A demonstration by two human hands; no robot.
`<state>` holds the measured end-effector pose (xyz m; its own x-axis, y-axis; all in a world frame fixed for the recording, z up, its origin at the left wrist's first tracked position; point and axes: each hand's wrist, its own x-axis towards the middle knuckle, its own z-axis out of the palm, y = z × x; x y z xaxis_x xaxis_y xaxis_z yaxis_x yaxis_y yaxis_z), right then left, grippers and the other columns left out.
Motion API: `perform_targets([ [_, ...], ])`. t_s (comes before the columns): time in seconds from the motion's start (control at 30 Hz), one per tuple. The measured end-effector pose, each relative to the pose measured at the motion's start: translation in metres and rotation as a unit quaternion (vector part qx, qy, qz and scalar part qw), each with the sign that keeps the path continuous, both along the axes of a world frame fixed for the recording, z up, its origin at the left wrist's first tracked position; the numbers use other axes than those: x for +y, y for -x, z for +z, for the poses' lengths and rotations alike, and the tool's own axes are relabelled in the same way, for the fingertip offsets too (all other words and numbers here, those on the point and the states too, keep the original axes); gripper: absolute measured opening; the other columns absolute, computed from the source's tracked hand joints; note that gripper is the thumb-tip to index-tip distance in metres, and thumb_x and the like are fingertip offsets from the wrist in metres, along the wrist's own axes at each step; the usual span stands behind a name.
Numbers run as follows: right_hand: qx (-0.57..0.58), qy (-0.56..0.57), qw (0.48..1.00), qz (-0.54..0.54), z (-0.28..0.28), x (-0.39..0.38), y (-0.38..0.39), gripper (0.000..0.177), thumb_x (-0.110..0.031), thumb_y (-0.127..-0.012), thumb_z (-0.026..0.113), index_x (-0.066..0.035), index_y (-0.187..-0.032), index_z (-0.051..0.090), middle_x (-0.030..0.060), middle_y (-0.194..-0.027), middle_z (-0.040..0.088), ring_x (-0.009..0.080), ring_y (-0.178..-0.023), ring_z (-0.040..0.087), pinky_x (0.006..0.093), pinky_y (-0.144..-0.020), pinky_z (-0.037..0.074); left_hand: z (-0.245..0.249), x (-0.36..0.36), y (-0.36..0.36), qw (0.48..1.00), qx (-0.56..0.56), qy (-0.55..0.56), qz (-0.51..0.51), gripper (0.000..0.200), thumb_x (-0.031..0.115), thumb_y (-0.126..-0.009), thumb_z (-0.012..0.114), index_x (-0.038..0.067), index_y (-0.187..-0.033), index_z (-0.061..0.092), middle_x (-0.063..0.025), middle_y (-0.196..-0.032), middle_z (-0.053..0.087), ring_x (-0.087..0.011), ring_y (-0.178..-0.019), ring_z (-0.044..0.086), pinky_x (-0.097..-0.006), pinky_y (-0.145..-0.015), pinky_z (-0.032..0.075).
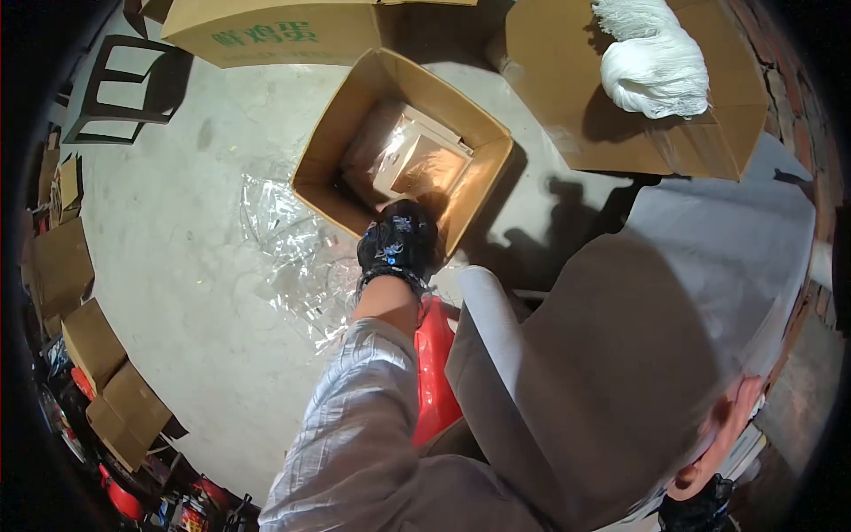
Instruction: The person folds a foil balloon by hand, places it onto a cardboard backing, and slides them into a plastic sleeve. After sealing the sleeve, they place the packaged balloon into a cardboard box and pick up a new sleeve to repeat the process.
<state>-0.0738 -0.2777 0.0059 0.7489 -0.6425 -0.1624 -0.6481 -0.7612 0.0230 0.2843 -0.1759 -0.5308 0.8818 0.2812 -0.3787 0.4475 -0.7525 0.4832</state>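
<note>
My left hand (pixel 399 238), in a black glove with pale blue print, reaches over the near rim of an open cardboard box (pixel 328 151). Its fingers look curled at the near end of a clear plastic-wrapped package (pixel 425 160), which lies inside the box and shows flat white and brownish parts. The fingertips are mostly hidden. At the bottom right edge, my right hand (pixel 696 507), also black-gloved, is partly cut off; its fingers do not show clearly. Beside my left forearm is a red plastic bag (pixel 434 377).
Crumpled clear plastic (pixel 297 248) lies on the floor left of the box. A hank of white yarn (pixel 656 71) rests on a large carton (pixel 567 106) at right. A printed carton (pixel 275 35) and dark stool (pixel 124 93) stand behind; opened boxes (pixel 128 412) line the left.
</note>
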Motion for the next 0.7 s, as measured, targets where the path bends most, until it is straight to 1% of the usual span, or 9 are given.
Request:
perform_targets([
  [0.07, -0.007, -0.015, 0.999, -0.027, 0.0, 0.002, 0.0, 0.118, -0.09, -0.082, 0.02, 0.004, -0.154, 0.02, 0.0229, -0.161, 0.019, 0.0389, -0.15, 0.014, 0.0522, -0.12, 0.011, 0.003, -0.012, -0.019, 0.997, -0.063, -0.005, 0.039, 0.062, 0.022, -0.084, 0.07, 0.01, -0.14, 0.047, -0.0272, -0.134, 0.05, -0.0403, -0.121, 0.053, -0.0481, -0.101, 0.042],
  [0.13, -0.012, -0.02, 0.999, -0.046, 0.002, 0.002, -0.002, 0.118, -0.09, -0.081, 0.021, 0.003, -0.154, 0.019, 0.0231, -0.161, 0.017, 0.0386, -0.15, 0.014, 0.0521, -0.12, 0.011, -0.01, -0.011, -0.042, 0.953, -0.251, -0.073, -0.152, 0.088, 0.024, -0.073, 0.08, 0.011, -0.147, 0.035, -0.0259, -0.133, 0.048, -0.0419, -0.12, 0.05, -0.0494, -0.101, 0.041],
  [0.17, -0.016, -0.015, 0.999, -0.048, 0.003, 0.001, -0.004, 0.118, -0.09, -0.081, 0.021, 0.003, -0.154, 0.018, 0.0234, -0.161, 0.016, 0.0385, -0.15, 0.013, 0.0522, -0.12, 0.011, -0.013, -0.01, -0.054, 0.94, -0.241, -0.117, -0.212, 0.089, 0.032, -0.073, 0.08, 0.009, -0.147, 0.035, -0.0248, -0.134, 0.048, -0.0413, -0.119, 0.05, -0.0501, -0.1, 0.042],
  [0.27, -0.015, -0.008, 0.999, -0.039, 0.004, 0.001, -0.002, 0.113, -0.086, -0.085, 0.022, 0.001, -0.155, 0.017, 0.0243, -0.161, 0.016, 0.039, -0.15, 0.014, 0.0529, -0.12, 0.012, -0.011, -0.001, -0.094, 0.94, 0.053, -0.093, -0.323, 0.088, 0.049, -0.078, 0.075, 0.011, -0.147, 0.035, -0.0211, -0.137, 0.047, -0.0387, -0.123, 0.048, -0.0488, -0.103, 0.041],
  [0.37, -0.008, -0.001, 1.0, 0.014, 0.004, -0.002, 0.0, 0.103, -0.08, -0.09, 0.02, 0.0, -0.155, 0.019, 0.0251, -0.161, 0.017, 0.0409, -0.149, 0.016, 0.0548, -0.12, 0.012, -0.035, -0.005, -0.078, 0.959, 0.072, -0.141, -0.234, 0.079, 0.051, -0.079, 0.074, 0.012, -0.141, 0.044, -0.0176, -0.132, 0.049, -0.0369, -0.122, 0.049, -0.048, -0.103, 0.041],
  [0.47, -0.015, 0.013, 0.997, 0.073, 0.002, -0.006, -0.004, 0.095, -0.075, -0.094, 0.018, -0.002, -0.154, 0.023, 0.0259, -0.16, 0.018, 0.0433, -0.148, 0.018, 0.0572, -0.119, 0.012, 0.013, -0.007, -0.051, 0.92, 0.103, -0.173, -0.337, 0.068, 0.05, -0.078, 0.074, 0.011, -0.13, 0.053, -0.0156, -0.127, 0.05, -0.0361, -0.122, 0.049, -0.0476, -0.1, 0.043],
  [0.6, -0.003, 0.024, 0.996, 0.081, 0.004, -0.004, -0.008, 0.091, -0.072, -0.096, 0.017, -0.003, -0.153, 0.025, 0.027, -0.159, 0.019, 0.0451, -0.147, 0.02, 0.0592, -0.118, 0.013, -0.016, -0.03, 0.003, 0.951, 0.051, -0.099, -0.287, 0.05, 0.035, -0.079, 0.075, 0.01, -0.119, 0.056, -0.018, -0.126, 0.05, -0.0372, -0.122, 0.048, -0.0498, -0.098, 0.044],
  [0.67, -0.013, 0.019, 0.996, 0.089, 0.003, -0.005, -0.009, 0.089, -0.071, -0.096, 0.017, -0.003, -0.153, 0.025, 0.0275, -0.159, 0.019, 0.0451, -0.147, 0.02, 0.0594, -0.118, 0.013, -0.015, -0.031, 0.017, 0.953, 0.134, 0.043, -0.27, 0.039, 0.023, -0.081, 0.069, 0.01, -0.116, 0.057, -0.0188, -0.123, 0.052, -0.0385, -0.111, 0.055, -0.049, -0.092, 0.047],
  [0.7, -0.017, 0.017, 0.995, 0.093, 0.002, -0.006, -0.009, 0.089, -0.071, -0.097, 0.017, -0.003, -0.154, 0.025, 0.0277, -0.159, 0.02, 0.0451, -0.147, 0.02, 0.0595, -0.118, 0.013, 0.01, -0.033, 0.02, 0.942, 0.129, 0.013, -0.309, 0.032, 0.015, -0.084, 0.06, 0.006, -0.114, 0.056, -0.0212, -0.123, 0.054, -0.0416, -0.095, 0.061, -0.0469, -0.085, 0.051],
])
